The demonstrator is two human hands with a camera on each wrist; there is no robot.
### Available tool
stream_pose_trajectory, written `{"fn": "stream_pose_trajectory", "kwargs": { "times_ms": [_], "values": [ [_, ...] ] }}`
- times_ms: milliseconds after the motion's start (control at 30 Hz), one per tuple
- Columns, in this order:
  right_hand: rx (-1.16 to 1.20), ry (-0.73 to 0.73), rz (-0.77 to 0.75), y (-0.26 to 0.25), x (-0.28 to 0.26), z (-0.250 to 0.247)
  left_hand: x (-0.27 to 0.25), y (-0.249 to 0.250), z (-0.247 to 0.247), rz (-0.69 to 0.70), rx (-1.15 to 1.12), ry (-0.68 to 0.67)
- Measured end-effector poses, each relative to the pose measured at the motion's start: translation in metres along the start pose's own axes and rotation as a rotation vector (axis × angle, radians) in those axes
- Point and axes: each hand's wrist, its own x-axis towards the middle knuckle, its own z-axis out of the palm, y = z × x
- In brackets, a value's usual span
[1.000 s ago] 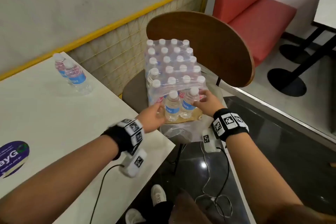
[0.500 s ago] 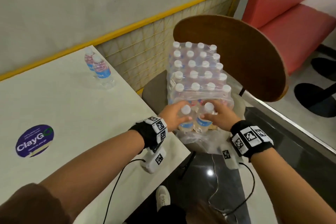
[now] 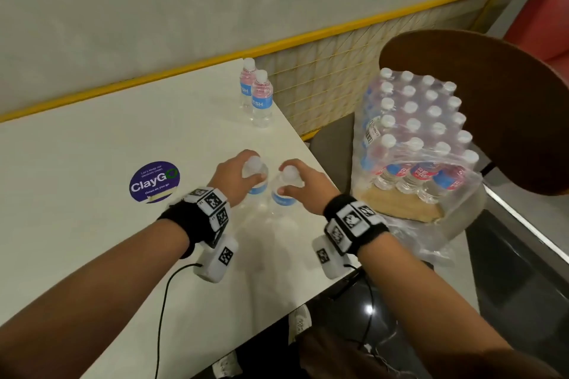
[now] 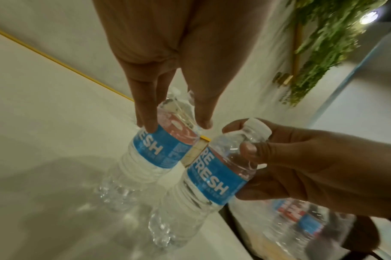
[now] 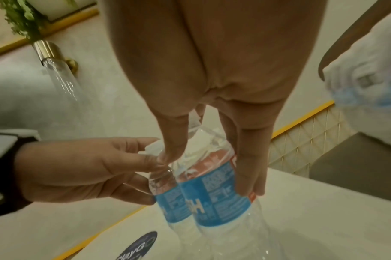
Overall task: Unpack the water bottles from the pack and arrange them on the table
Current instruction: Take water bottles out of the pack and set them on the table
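Pack (image 3: 421, 138) on chair (image 3: 480, 101); two bottles (image 3: 257, 95) beyond

Your left hand (image 3: 229, 174) holds one bottle (image 3: 256, 177) over the table (image 3: 92, 138), and your right hand (image 3: 308, 186) holds a second bottle (image 3: 284, 191) just to its right; the two bottles stand side by side near the table's right edge; a round sticker (image 3: 154, 181) lies on the table to the left of your left hand; two more bottles (image 3: 257, 95) stand together at the far right corner (one behind the other); the pack (image 3: 418, 129) sits on a chair (image 3: 492, 101) to the right of the table, against the chair's back.
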Motion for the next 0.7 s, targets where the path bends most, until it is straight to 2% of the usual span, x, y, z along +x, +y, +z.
{"fn": "stream_pose_trajectory", "kwargs": {
  "times_ms": [133,200,267,300,367,433,500,533,633,700],
  "values": [
    [0.003,-0.009,0.054,-0.012,0.013,0.014,0.011,-0.020,-0.012,-0.106,0.030,0.036],
    [-0.020,-0.034,0.112,-0.003,0.005,0.000,0.013,-0.019,-0.013,-0.120,0.082,-0.005],
    [-0.098,-0.008,0.249,0.023,-0.007,-0.030,0.014,-0.009,-0.013,-0.083,0.114,0.012],
    [-0.157,0.017,0.325,0.040,-0.014,-0.049,0.013,0.000,-0.013,-0.030,0.112,0.072],
    [-0.247,0.092,0.473,0.080,-0.027,-0.088,0.010,0.024,-0.008,0.168,0.144,0.217],
    [-0.182,0.265,0.564,0.113,-0.035,-0.121,0.010,0.055,0.006,0.368,0.214,0.242],
    [0.003,0.493,0.565,0.131,-0.038,-0.142,0.012,0.087,0.030,0.467,0.249,0.157],
    [0.099,0.562,0.533,0.134,-0.037,-0.148,0.014,0.102,0.045,0.491,0.250,0.095],
    [0.369,0.479,0.460,0.133,-0.031,-0.148,0.020,0.139,0.093,0.476,0.278,-0.147],
    [0.430,0.428,0.475,0.133,-0.026,-0.146,0.026,0.156,0.120,0.416,0.341,-0.299]
  ]
}}
